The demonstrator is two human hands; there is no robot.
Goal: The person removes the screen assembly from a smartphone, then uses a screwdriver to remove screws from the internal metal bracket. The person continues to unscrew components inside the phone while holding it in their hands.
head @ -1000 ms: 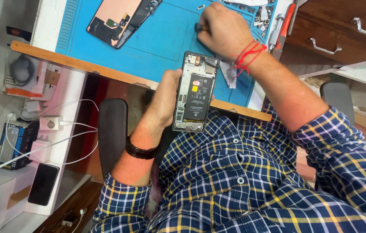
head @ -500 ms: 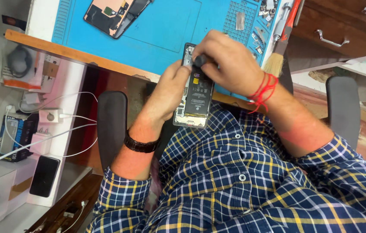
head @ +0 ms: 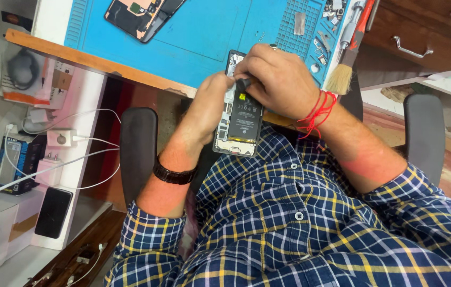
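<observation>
- The opened phone [head: 240, 114] sat upright at the desk edge, above the person's lap, its battery and inner parts facing the camera.
- The left hand [head: 208, 106] was clasped round the phone's left side, holding it steady.
- The right hand [head: 278, 79] was clenched on a small dark tool [head: 245, 84], its tip pressed to the phone's upper part; red threads [head: 318, 109] circled that wrist.
- A black band [head: 173, 174] ringed the left wrist.
- Just behind lay the blue mat [head: 204, 32], with a second opened phone [head: 143, 13] at its far left.
- A brush [head: 342, 69] and small parts lay at the mat's right side.
- White chargers and cables [head: 55, 141] sat on the shelf to the left.
</observation>
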